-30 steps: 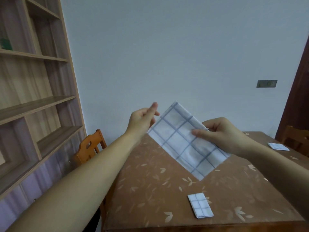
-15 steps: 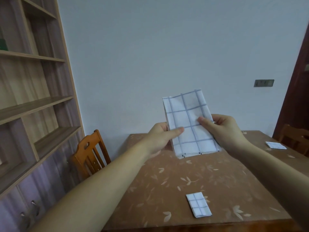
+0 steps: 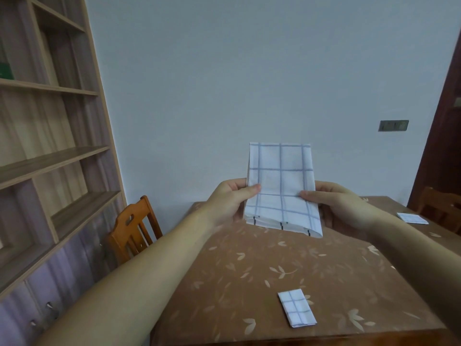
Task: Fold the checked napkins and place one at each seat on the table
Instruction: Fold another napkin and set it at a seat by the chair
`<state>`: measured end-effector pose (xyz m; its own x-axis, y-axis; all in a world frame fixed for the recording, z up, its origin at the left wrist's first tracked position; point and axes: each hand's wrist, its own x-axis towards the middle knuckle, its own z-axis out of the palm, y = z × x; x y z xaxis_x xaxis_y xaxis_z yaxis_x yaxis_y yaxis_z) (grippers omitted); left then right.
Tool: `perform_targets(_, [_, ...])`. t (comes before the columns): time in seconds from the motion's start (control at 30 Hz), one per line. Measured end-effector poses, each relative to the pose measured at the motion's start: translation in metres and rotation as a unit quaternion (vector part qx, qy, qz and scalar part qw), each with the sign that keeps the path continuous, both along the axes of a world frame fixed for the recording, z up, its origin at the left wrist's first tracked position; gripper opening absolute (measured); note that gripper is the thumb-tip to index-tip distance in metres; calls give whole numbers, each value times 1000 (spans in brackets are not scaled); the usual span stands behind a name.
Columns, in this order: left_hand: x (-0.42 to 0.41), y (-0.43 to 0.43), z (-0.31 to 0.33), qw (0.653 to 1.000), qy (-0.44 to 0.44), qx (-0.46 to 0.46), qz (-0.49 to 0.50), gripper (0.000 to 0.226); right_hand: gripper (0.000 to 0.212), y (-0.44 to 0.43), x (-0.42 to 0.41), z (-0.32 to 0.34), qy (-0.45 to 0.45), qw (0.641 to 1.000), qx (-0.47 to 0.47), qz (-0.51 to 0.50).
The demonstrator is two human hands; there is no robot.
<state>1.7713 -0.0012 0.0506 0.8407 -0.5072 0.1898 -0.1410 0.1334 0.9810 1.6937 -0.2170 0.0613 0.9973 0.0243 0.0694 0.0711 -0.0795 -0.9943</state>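
Head view: left hand [image 3: 230, 201] and right hand [image 3: 335, 204] each pinch a side edge of a half-folded checked napkin [image 3: 280, 181], thumbs in front, holding it upright above the desk [image 3: 249, 275]. Its cloth is white, soft, blue-gridded, rectangular. Two small folded napkins lie on the leaf-patterned brown desk: one near [image 3: 296, 308], one at the far right [image 3: 412, 218].
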Motion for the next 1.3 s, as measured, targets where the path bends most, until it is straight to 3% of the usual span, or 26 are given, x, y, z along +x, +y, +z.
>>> perform_targets(0.17, [5,1,1,999,12,-22,-29,46,40,-3,5,-3,29,994,107,10])
perform_targets(0.27, [7,2,2,997,21,-51,-57,17,23,-2,4,-2,13,992,123,33])
perform_targets(0.37, [9,5,2,993,14,-61,-97,18,28,-3,2,1,-2,989,133,67])
perform_targets(0.53, [10,5,1,995,23,-56,-82,34,48,-5,3,3,-28,996,49,74])
perform_targets(0.6, [8,1,2,995,62,-41,-72,25,50,-5,3,4,-49,996,18,69])
perform_targets(0.73, [4,5,3,984,125,74,-102,68,49,-8,1,6,-89,992,-78,46])
perform_targets(0.8, [2,6,3,984,97,114,-96,57,49,-7,0,6,-113,985,-126,25])
perform_targets(0.87, [2,2,2,989,59,119,-65,25,50,-6,0,5,-125,981,-150,12])
perform_targets(0.93, [6,-1,0,992,44,108,-48,8,50,-8,1,4,-125,978,-169,11])
perform_targets(1.03, [11,0,-3,992,15,126,-24,9,45,-9,-2,4,-107,979,-175,19])
perform_targets(1.17, [17,-1,-7,972,-95,206,58,21,34,-11,-3,2,-78,974,-212,28])
perform_targets(1.27, [17,-5,-5,954,-194,216,72,19,6,-8,0,-3,-107,956,-275,4])
perform_targets(1.3, [14,-7,-5,948,-224,219,54,18,11,-6,2,-5,-125,949,-286,-31])
